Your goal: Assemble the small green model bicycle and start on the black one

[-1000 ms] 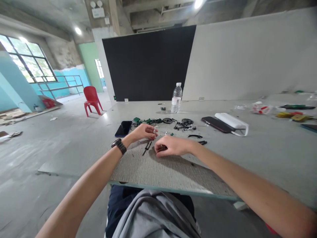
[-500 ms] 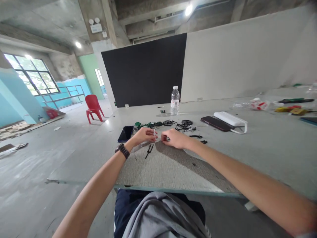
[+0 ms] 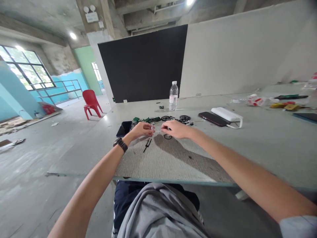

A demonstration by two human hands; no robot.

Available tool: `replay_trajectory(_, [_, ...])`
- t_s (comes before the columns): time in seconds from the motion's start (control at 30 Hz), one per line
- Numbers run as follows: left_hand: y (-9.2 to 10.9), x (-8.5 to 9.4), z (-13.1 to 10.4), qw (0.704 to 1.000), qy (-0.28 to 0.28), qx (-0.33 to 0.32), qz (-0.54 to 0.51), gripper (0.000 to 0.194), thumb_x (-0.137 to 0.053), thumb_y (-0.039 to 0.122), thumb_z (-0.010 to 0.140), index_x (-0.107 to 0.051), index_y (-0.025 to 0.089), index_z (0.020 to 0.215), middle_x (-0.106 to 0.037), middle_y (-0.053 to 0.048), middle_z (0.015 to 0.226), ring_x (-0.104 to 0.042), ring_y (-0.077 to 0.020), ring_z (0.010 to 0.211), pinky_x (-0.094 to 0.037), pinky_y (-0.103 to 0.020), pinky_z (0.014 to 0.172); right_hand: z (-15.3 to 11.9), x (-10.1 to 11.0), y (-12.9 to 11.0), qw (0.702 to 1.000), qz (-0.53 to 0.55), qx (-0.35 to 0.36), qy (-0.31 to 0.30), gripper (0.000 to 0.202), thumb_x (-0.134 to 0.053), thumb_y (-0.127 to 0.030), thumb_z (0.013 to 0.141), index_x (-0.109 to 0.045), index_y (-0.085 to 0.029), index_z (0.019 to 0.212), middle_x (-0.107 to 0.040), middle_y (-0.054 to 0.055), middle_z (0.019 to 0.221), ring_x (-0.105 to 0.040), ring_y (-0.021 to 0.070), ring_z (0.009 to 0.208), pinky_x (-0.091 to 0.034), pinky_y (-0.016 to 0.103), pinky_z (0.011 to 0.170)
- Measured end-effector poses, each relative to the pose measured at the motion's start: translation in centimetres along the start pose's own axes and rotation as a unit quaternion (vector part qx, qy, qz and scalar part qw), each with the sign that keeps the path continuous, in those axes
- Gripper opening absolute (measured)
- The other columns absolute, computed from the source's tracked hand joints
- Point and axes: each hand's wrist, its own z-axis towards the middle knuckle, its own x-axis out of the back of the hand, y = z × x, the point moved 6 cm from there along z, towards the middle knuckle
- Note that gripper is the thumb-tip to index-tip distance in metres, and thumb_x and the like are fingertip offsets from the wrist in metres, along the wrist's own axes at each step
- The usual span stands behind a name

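Note:
My left hand is closed on a small silver metal part, held upright at the fingertips just above the table. A short gap to the right, my right hand has its thumb and fingers pinched together; whatever is between them is too small to make out. Under those fingers a thin black ring lies on the table. Nearer to me rests a small black two-pronged fork. Behind my hands are a green model bicycle frame and two small black spoked wheels, one left and one right.
A phone lies left of my left hand. The water bottle stands behind the parts. On the right are a dark phone and a white power bank with a strap. Plastic packaging and yellow items lie farther right.
My right hand has lifted slightly, and the black ring now shows beneath it. My left hand keeps the silver part, turned a little. The whole view has shifted slightly.

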Motion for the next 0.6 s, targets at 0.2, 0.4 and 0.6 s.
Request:
replay_trajectory(0.2, [0.3,-0.1,-0.2,1.000,-0.003,0.005,0.008,0.039,-0.091,0.033,0.077,-0.075,0.009,0.104,-0.077,-0.011,0.088,-0.073,-0.0164,0.080,-0.060,-0.035,0.085,0.1,-0.7,-0.6,0.998,-0.036,0.032,-0.032,0.032,-0.049,-0.026,0.102,-0.080,-0.019,0.109,-0.070,0.015,0.106,-0.065,0.0260,0.096,-0.046,0.037,0.086])
replay_trajectory(0.4, [-0.1,0.0,0.0,1.000,-0.002,0.000,-0.002,0.042,-0.093,0.035,0.075,-0.074,0.008,0.102,-0.076,-0.009,0.085,-0.073,-0.0162,0.079,-0.060,-0.035,0.085,0.0,-1.9,-1.1,0.994,-0.063,0.047,-0.079,0.031,-0.055,-0.020,0.098,-0.080,-0.017,0.116,-0.070,0.016,0.109,-0.065,0.0249,0.092,-0.047,0.036,0.081])
replay_trajectory(0.6, [-0.3,0.2,0.0,1.000,0.007,0.006,0.005,0.039,-0.091,0.032,0.077,-0.075,0.009,0.104,-0.077,-0.012,0.090,-0.073,-0.0168,0.081,-0.060,-0.036,0.085,-0.2,-2.4,0.0,0.995,-0.020,0.043,-0.083,0.032,-0.056,-0.021,0.098,-0.079,-0.018,0.120,-0.071,0.016,0.114,-0.066,0.0247,0.096,-0.049,0.036,0.084])
